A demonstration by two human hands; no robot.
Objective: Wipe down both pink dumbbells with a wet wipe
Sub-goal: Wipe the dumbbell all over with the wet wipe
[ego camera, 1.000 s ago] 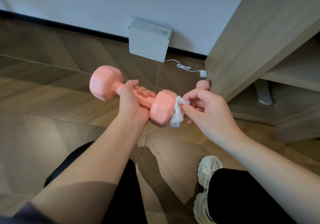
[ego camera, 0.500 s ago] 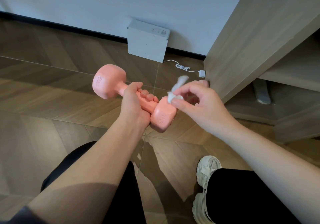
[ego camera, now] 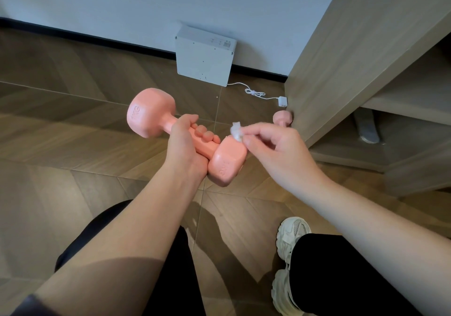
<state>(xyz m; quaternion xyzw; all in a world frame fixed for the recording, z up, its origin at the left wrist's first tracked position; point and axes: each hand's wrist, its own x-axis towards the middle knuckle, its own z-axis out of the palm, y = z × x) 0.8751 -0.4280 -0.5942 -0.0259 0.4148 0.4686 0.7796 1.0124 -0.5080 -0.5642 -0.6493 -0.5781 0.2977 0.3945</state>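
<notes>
- Since a second ago the wet wipe (ego camera: 236, 131) has moved from the outer side of the dumbbell's near head up to that head's top edge, and it now shows as a small bunched wad rather than a hanging sheet.
- The right hand (ego camera: 275, 154), right of centre in the frame, pinches the wipe between thumb and forefinger; the other fingers are loosely curled beneath.
- The wipe sits at the upper corner of the near head; whether it actually touches the head, I cannot tell.
- The left hand (ego camera: 185, 144), at the centre, wraps its fingers and thumb round the handle of the pink dumbbell (ego camera: 151, 111) and holds it in the air above the wooden floor (ego camera: 73, 125).
- The dumbbell lies on a slant, its far head toward the upper left and its near head toward the lower right.
- The second pink dumbbell (ego camera: 282, 118) lies on the floor right of centre, against the corner of the wooden cabinet (ego camera: 341, 59), partly hidden by the right hand.
- A white box (ego camera: 205, 57) leans against the wall at top centre, with a white cable (ego camera: 256, 93) running right to a small plug (ego camera: 283, 101) beside the cabinet.
- A pale shoe (ego camera: 290, 254) shows at lower right.
</notes>
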